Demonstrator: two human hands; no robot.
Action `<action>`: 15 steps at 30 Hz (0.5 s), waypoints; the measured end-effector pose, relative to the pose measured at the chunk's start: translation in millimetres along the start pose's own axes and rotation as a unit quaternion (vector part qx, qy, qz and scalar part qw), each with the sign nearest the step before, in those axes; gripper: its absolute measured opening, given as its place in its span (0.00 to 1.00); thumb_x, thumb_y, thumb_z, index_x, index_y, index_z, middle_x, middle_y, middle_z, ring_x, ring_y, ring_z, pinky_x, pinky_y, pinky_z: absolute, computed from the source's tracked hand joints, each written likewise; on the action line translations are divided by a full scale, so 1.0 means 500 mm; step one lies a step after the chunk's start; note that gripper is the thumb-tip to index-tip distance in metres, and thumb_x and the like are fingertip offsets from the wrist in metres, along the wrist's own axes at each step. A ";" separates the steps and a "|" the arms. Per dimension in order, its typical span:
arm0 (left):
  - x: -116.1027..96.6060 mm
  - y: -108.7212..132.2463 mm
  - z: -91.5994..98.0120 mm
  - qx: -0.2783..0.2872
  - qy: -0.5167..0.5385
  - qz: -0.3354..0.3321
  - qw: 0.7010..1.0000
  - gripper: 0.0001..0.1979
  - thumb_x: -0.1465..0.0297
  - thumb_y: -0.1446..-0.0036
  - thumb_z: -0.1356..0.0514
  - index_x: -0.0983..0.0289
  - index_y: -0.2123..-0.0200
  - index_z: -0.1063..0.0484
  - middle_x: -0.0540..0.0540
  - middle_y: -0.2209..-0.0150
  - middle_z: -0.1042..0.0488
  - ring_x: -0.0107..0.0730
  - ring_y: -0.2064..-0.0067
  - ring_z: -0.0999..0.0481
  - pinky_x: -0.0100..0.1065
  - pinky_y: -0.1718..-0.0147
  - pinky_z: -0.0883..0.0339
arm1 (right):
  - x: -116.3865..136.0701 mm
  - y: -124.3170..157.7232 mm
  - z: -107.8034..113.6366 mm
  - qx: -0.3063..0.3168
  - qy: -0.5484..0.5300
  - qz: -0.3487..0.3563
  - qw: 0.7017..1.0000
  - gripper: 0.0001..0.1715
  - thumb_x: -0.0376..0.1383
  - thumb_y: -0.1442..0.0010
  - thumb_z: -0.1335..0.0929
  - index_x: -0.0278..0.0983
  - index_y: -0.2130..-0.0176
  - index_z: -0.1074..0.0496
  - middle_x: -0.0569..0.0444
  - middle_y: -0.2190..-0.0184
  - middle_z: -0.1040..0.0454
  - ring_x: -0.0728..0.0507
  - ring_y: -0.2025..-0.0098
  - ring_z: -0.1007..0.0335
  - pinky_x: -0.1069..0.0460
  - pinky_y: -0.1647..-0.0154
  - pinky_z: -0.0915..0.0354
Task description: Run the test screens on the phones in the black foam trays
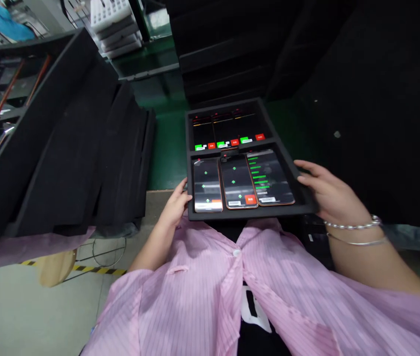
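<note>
Just past my pink shirt [191, 291], my left hand [174, 205] and right hand [330, 195] held a black tray [250, 214] by its two sides. Its nearer half carried three lit phones [237, 183]; the farther half carried three far phones [226, 128]. Both halves looked filled; what was left I couldn't tell. Beyond lay the green table [167, 143], with stacked black trays [79, 148] leftward and white trays [120, 34] farthest.
</note>
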State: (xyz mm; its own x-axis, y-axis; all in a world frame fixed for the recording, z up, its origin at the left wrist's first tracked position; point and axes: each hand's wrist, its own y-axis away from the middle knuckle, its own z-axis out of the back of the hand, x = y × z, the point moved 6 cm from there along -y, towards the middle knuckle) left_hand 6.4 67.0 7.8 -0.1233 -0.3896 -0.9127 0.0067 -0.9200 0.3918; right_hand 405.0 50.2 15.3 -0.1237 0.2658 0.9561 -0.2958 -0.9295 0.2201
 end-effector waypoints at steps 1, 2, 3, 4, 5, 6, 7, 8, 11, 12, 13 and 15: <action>0.006 0.003 0.002 0.016 -0.062 -0.009 0.998 0.35 0.66 0.43 0.38 0.56 0.31 0.29 0.52 0.61 0.13 0.43 0.60 0.13 0.42 0.59 0.18 | -0.013 0.007 -0.002 0.002 0.019 0.011 1.000 0.27 0.45 0.44 0.27 0.48 0.44 0.25 0.43 0.50 0.17 0.26 0.50 0.17 0.31 0.50 0.20; 0.005 0.007 0.008 0.021 -0.140 -0.030 0.990 0.32 0.65 0.42 0.37 0.55 0.33 0.26 0.51 0.63 0.13 0.43 0.61 0.13 0.42 0.58 0.18 | -0.019 0.013 -0.004 0.000 0.032 0.022 0.999 0.27 0.45 0.43 0.27 0.48 0.44 0.25 0.43 0.45 0.18 0.26 0.42 0.20 0.29 0.39 0.24; -0.007 0.010 0.017 0.007 -0.221 -0.062 0.973 0.27 0.63 0.40 0.37 0.55 0.36 0.23 0.52 0.64 0.13 0.44 0.61 0.13 0.43 0.56 0.19 | -0.015 0.018 -0.005 -0.005 0.050 0.042 0.998 0.28 0.43 0.42 0.27 0.47 0.42 0.26 0.42 0.40 0.21 0.27 0.35 0.25 0.29 0.31 0.31; -0.027 0.011 0.026 -0.023 -0.293 -0.103 0.950 0.23 0.62 0.37 0.38 0.55 0.40 0.20 0.54 0.63 0.13 0.45 0.60 0.13 0.44 0.54 0.19 | -0.001 0.019 -0.010 -0.006 0.081 0.077 0.994 0.30 0.43 0.41 0.27 0.47 0.40 0.27 0.43 0.36 0.24 0.28 0.31 0.30 0.29 0.26 0.37; -0.056 0.010 0.031 -0.058 -0.348 -0.154 0.923 0.20 0.60 0.34 0.39 0.56 0.43 0.18 0.56 0.60 0.13 0.46 0.57 0.13 0.44 0.52 0.20 | 0.021 0.016 -0.021 0.001 0.119 0.123 0.985 0.30 0.42 0.38 0.27 0.46 0.37 0.28 0.43 0.34 0.26 0.30 0.29 0.32 0.30 0.24 0.40; -0.088 0.006 0.029 -0.085 -0.384 -0.209 0.895 0.19 0.59 0.32 0.41 0.56 0.44 0.18 0.57 0.55 0.13 0.47 0.53 0.14 0.45 0.48 0.21 | 0.047 0.009 -0.038 0.017 0.161 0.181 0.970 0.30 0.42 0.35 0.29 0.46 0.36 0.29 0.44 0.34 0.26 0.31 0.30 0.31 0.30 0.24 0.39; -0.120 -0.003 0.020 -0.098 -0.404 -0.266 0.870 0.19 0.59 0.30 0.42 0.56 0.44 0.18 0.58 0.49 0.14 0.47 0.47 0.15 0.45 0.43 0.23 | 0.073 -0.003 -0.061 0.040 0.200 0.243 0.948 0.28 0.43 0.32 0.31 0.44 0.35 0.30 0.43 0.35 0.26 0.31 0.32 0.29 0.30 0.26 0.36; -0.149 -0.018 0.004 -0.091 -0.416 -0.316 0.848 0.19 0.58 0.28 0.43 0.57 0.43 0.19 0.59 0.44 0.16 0.47 0.42 0.17 0.46 0.38 0.26 | 0.096 -0.019 -0.088 0.067 0.234 0.302 0.922 0.27 0.43 0.30 0.33 0.43 0.35 0.30 0.43 0.36 0.24 0.31 0.33 0.28 0.30 0.28 0.33; -0.191 -0.092 -0.053 -0.036 -0.456 -0.376 0.806 0.23 0.54 0.28 0.42 0.59 0.39 0.21 0.62 0.32 0.26 0.52 0.29 0.30 0.51 0.27 0.37 | 0.122 -0.094 -0.162 0.106 0.296 0.390 0.866 0.24 0.42 0.29 0.36 0.39 0.38 0.28 0.39 0.38 0.24 0.30 0.31 0.30 0.28 0.27 0.35; -0.191 -0.123 -0.065 -0.032 -0.472 -0.364 0.803 0.25 0.53 0.28 0.41 0.60 0.38 0.22 0.63 0.30 0.28 0.55 0.27 0.33 0.54 0.26 0.40 | 0.118 -0.123 -0.182 0.108 0.318 0.388 0.858 0.24 0.41 0.29 0.36 0.37 0.39 0.27 0.37 0.39 0.24 0.29 0.30 0.32 0.27 0.27 0.37; -0.186 -0.152 -0.073 -0.033 -0.487 -0.342 0.803 0.26 0.52 0.29 0.40 0.61 0.37 0.23 0.65 0.28 0.31 0.59 0.25 0.36 0.57 0.26 0.41 | 0.110 -0.149 -0.199 0.109 0.340 0.376 0.855 0.24 0.39 0.30 0.36 0.35 0.40 0.27 0.36 0.39 0.23 0.27 0.30 0.32 0.25 0.26 0.39; -0.164 -0.197 -0.080 -0.041 -0.505 -0.296 0.810 0.27 0.53 0.29 0.39 0.63 0.36 0.24 0.68 0.27 0.34 0.64 0.24 0.40 0.62 0.26 0.42 | 0.095 -0.182 -0.224 0.111 0.369 0.351 0.853 0.23 0.38 0.32 0.36 0.34 0.41 0.27 0.34 0.41 0.22 0.26 0.30 0.32 0.23 0.27 0.40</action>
State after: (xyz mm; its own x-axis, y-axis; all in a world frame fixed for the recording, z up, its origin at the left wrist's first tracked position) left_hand 55.5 188.0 39.1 -0.8774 0.3162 -0.3609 -0.2897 -0.9487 -0.1269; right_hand 320.2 176.2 19.1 -0.7840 -0.3644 0.5026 0.2740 -0.9296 -0.2467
